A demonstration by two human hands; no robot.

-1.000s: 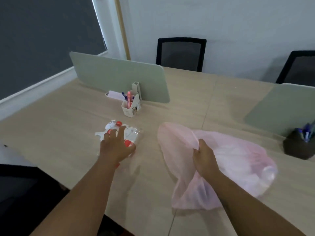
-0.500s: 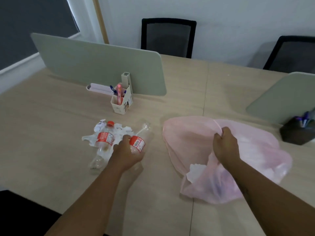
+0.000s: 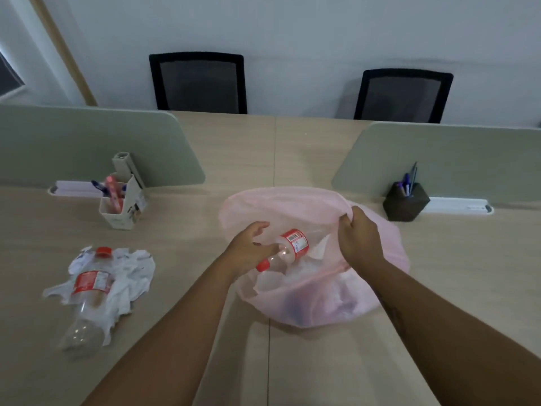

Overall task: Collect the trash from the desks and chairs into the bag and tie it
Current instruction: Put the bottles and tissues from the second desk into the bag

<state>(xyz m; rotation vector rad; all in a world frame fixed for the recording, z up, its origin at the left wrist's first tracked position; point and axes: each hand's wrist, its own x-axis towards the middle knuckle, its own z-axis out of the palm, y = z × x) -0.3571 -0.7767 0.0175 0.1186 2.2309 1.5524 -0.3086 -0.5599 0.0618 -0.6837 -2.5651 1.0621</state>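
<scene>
At the desk (image 3: 205, 224): two bottles (image 3: 87, 288), one bag (image 3: 292, 206)

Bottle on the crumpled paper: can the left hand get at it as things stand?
Probably, but not right away: the left hand holds another bottle at the mouth of the pink bag. Nothing stands between it and the lying bottle, which is on that hand's side.

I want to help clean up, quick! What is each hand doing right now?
Left hand: holding a bottle at the mouth of the pink bag.
Right hand: gripping the pink bag by its rim.
</scene>
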